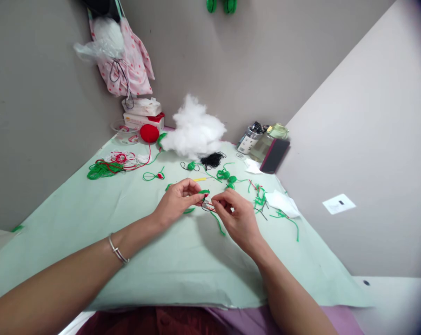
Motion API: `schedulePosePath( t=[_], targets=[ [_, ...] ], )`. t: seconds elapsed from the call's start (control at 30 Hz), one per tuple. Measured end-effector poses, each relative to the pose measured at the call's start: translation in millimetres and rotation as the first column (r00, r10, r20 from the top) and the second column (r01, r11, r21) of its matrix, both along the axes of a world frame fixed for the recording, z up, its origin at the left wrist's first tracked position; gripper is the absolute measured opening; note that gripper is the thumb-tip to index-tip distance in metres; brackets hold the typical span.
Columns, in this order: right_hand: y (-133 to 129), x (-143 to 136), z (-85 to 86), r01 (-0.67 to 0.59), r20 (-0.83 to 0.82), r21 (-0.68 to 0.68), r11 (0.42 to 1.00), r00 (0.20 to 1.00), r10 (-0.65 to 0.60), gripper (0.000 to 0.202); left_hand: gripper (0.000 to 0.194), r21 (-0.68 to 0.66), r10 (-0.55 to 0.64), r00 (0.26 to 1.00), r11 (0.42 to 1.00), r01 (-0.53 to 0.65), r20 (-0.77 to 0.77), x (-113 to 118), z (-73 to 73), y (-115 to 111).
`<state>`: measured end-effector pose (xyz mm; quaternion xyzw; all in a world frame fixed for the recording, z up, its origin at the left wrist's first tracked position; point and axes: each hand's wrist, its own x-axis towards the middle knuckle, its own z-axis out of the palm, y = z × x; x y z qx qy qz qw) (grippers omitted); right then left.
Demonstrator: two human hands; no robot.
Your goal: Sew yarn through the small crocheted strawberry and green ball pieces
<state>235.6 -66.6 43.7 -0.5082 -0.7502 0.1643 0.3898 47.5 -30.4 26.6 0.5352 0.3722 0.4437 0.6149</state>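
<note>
Admittedly, my left hand (pixel 178 200) pinched the green piece (pixel 204 191) above the surface (pixel 143 274), my right hand's (pixel 238 222) fingers pressed together on something indistinct, and I judged the black loop (pixel 207 211) between could snag under a hasty pull.

I count two hands, the left hand (pixel 180 200) and the right hand (pixel 236 216). Around them are two red-and-green pieces, one in the left fingers (pixel 205 192), another (pixel 160 176) at ten o'clock; one stuffing heap (pixel 194 132) at twelve; one phone (pixel 275 157) at two; one bracelet (pixel 117 250) at eight.
</note>
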Motion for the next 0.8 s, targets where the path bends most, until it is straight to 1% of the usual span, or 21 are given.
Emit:
schedulePosePath(
  t=[0.1,0.2,0.3,0.37,0.43,0.5,0.6,0.7,0.8],
  targets=[
    [0,-1,0.1,0.007,-0.001,-0.025,1.0,1.0,-0.007,0.014,0.021,0.092,0.048,0.996,0.995,-0.041,-0.079,0,-0.3,-3],
    [-1,-4,0.0,0.013,-0.027,-0.067,0.998,1.0,-0.015,0.015,0.016,0.211,0.123,0.976,0.974,-0.084,-0.179,2,-4.5,-7],
    [-2,-7,-1.6,0.015,-0.065,-0.108,0.994,0.998,-0.022,0.015,0.011,0.353,0.15,0.958,0.934,-0.056,-0.245,3,-10.9,-10],
    [-1,-8,-2.7,0.011,-0.106,-0.138,0.99,0.994,-0.026,0.015,0.007,0.434,0.157,0.955,0.901,-0.033,-0.253,4,-13.5,-11],
    [1,-6,-2.2,-0.016,-0.174,-0.181,0.983,0.985,-0.016,0.016,0.005,0.482,0.187,0.953,0.875,-0.051,-0.24,3,-12.9,-10],
    [3,-3,0.6,-0.051,-0.256,-0.22,0.974,0.967,-0.007,0.022,0.004,0.485,0.217,0.953,0.87,-0.09,-0.212,1,-9.4,-9],
    [6,4,7.1,-0.051,-0.354,-0.254,0.966,0.934,-0.044,0.032,0.006,0.398,0.193,0.965,0.911,-0.109,-0.178,0,-2.6,-7],
    [9,8,11.0,-0.014,-0.395,-0.283,0.959,0.913,-0.103,0.03,0.009,0.315,0.157,0.975,0.944,-0.1,-0.16,-1,0.8,-7],
    [10,9,11.0,-0.002,-0.401,-0.286,0.958,0.909,-0.118,0.026,0.009,0.302,0.158,0.977,0.947,-0.109,-0.141,-1,-0.2,-6]
  ],
)
